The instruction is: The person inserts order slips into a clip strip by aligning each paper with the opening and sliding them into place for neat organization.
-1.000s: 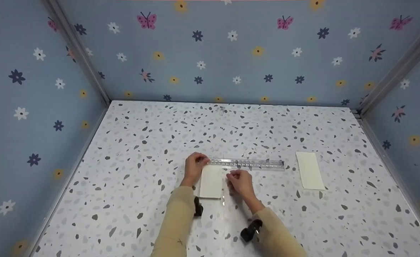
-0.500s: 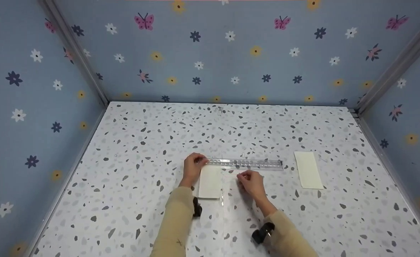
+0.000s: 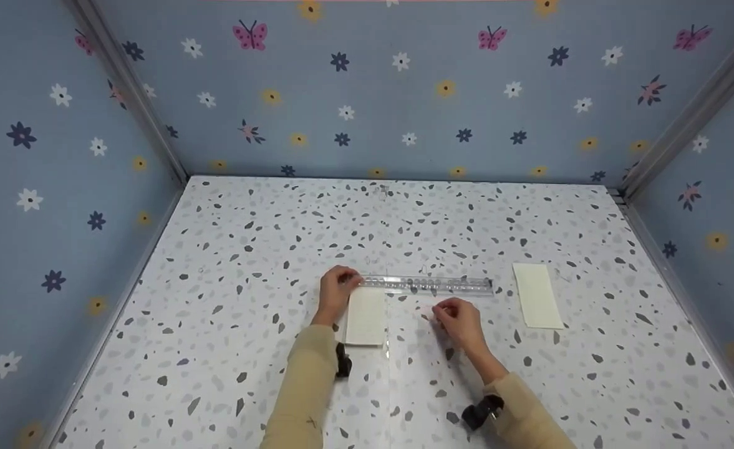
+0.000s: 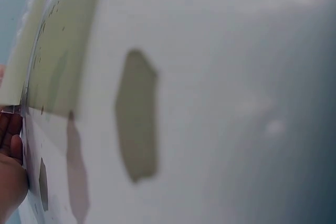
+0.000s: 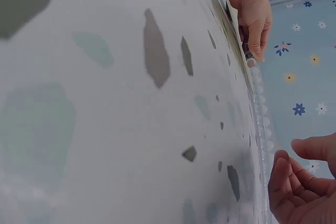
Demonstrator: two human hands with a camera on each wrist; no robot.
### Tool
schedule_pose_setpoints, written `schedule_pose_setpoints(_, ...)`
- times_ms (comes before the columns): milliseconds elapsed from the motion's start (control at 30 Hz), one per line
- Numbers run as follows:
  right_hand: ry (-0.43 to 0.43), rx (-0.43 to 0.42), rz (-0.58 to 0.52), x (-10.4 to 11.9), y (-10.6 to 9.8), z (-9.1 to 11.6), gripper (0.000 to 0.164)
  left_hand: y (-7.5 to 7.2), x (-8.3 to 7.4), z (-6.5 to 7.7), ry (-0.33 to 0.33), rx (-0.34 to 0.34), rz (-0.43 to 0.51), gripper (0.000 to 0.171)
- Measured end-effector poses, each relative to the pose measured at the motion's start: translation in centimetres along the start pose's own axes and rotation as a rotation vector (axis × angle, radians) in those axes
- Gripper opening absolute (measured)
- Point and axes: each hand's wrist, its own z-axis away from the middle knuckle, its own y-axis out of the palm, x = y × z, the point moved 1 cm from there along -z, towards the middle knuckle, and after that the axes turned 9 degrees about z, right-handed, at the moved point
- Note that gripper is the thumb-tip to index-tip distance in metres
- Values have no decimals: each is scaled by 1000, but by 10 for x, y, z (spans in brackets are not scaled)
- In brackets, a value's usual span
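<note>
A cream pad of paper (image 3: 365,317), rectangular and with some thickness, lies on the speckled table. Across its far edge runs a clear plastic ruler (image 3: 432,285) marked with a row of round shapes. My left hand (image 3: 335,293) pinches the ruler's left end at the pad's far left corner; the right wrist view shows that hand's thumb (image 5: 255,38) on top of the end. To the right of the pad and nearer than the ruler, my right hand (image 3: 463,321) hovers with loosely bent fingers (image 5: 281,179). Its thumb stands apart, and I see nothing between them.
A separate pale yellow strip of paper (image 3: 537,295) lies to the right of the ruler. A blue panel (image 3: 391,81) with flowers and butterflies stands behind the table (image 3: 267,243), with more panels at both sides.
My right hand has moved rightward, away from the pad's right edge. The left hand stays at the ruler's left end, and the pad and ruler keep their places.
</note>
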Motion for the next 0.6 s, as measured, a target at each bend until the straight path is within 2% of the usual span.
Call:
schedule_pose_setpoints(233, -60, -29, 5, -10, -9, 1, 10, 0, 0, -1, -41, -12, -3, 9)
schedule_pose_setpoints(333, -51, -19, -3, -16, -14, 1, 10, 0, 0, -1, -53, -10, -3, 9)
schedule_pose_setpoints(467, -16, -8, -20, -23, -22, 2, 11, 0, 0, -1, -36, -6, 1, 10)
schedule_pose_setpoints(600, -60, -48, 9, -29, -32, 3, 13, -1, -2, 0, 7, -4, -9, 9)
